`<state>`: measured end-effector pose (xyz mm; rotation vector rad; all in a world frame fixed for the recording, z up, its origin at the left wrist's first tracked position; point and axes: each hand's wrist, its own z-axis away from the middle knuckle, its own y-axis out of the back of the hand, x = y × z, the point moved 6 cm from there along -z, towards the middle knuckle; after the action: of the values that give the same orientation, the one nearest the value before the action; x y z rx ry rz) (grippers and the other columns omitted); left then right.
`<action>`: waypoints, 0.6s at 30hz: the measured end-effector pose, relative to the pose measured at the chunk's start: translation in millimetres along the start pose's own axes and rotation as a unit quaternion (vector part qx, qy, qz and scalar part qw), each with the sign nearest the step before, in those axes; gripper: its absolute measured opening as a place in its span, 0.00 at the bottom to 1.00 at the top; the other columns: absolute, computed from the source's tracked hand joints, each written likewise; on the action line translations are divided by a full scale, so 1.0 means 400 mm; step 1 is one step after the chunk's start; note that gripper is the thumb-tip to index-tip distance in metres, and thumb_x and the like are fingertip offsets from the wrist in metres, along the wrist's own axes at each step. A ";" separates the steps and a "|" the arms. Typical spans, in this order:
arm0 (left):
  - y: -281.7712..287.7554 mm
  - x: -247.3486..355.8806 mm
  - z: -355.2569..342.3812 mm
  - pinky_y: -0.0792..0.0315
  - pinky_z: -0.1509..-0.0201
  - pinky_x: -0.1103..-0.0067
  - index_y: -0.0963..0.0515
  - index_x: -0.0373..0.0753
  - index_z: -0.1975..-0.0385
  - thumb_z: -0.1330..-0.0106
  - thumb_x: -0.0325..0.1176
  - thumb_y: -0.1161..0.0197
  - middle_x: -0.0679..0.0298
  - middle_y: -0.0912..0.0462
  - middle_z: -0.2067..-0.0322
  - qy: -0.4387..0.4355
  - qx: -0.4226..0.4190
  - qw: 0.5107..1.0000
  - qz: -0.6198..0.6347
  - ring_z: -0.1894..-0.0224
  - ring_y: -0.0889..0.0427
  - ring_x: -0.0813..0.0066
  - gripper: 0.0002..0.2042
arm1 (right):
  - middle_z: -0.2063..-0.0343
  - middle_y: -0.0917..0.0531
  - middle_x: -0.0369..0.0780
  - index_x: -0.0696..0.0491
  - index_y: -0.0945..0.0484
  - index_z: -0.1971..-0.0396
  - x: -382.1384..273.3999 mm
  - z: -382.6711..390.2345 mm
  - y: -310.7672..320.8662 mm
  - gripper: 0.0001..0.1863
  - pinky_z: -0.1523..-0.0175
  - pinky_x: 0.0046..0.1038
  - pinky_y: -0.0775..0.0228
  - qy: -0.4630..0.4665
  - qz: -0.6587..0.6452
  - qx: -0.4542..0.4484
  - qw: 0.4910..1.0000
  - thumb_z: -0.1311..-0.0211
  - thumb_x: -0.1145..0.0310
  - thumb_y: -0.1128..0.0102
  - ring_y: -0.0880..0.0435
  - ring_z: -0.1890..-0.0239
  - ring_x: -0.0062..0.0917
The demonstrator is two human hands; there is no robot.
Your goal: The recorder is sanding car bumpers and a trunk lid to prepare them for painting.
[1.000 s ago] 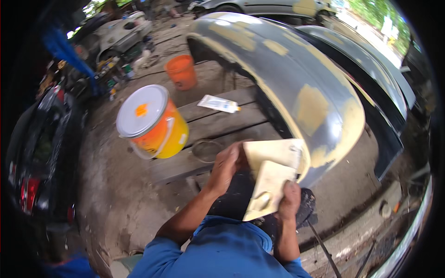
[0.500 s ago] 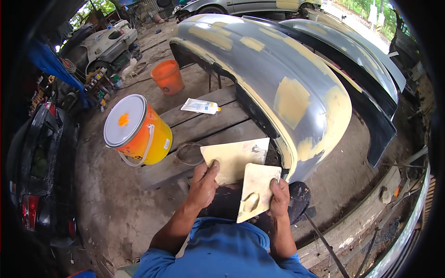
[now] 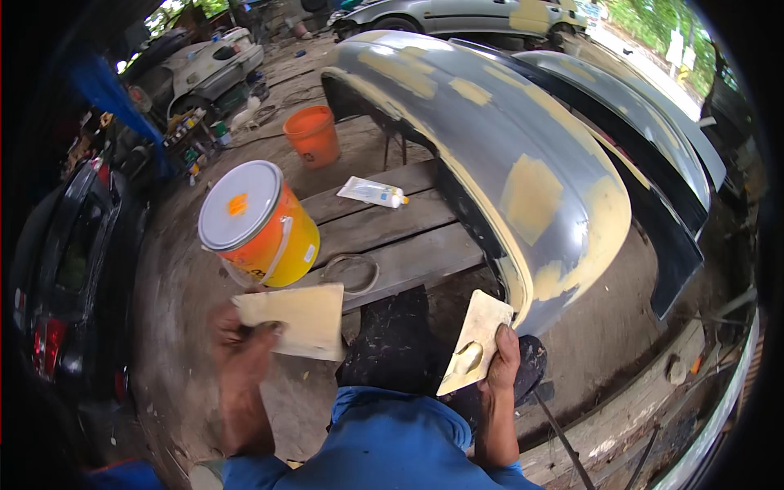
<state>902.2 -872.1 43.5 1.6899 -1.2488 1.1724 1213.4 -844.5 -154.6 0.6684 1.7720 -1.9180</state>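
Near left, I see the left hand gripping a pale board by its edge; near right, the right hand clasps a smaller board at its side, presumably to keep the paste clear. Beyond, a tube lies on the desk.

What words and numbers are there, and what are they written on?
I won't copy print, but here's where it shows:
Yellow-orange pail: dark lettering low down, only partly showing.
White tube: print too small to read.
Orange bucket: dark mark, too small to read.
The left cream plate and right cream plate: no words visible.
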 end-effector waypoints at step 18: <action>0.120 0.254 -0.224 0.31 0.55 0.69 0.20 0.41 0.62 0.48 0.20 0.44 0.61 0.19 0.66 -0.234 -0.076 0.681 -0.689 0.62 0.22 0.60 0.14 | 0.61 0.20 0.42 0.61 0.29 0.53 -0.002 0.002 -0.020 0.20 0.55 0.27 0.27 0.012 0.026 0.011 1.000 0.34 0.60 0.50 0.18 0.61 0.26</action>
<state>845.9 -834.8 170.2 2.0835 0.0070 -0.3116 1209.2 -844.6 -147.8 0.7413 1.7328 -1.9063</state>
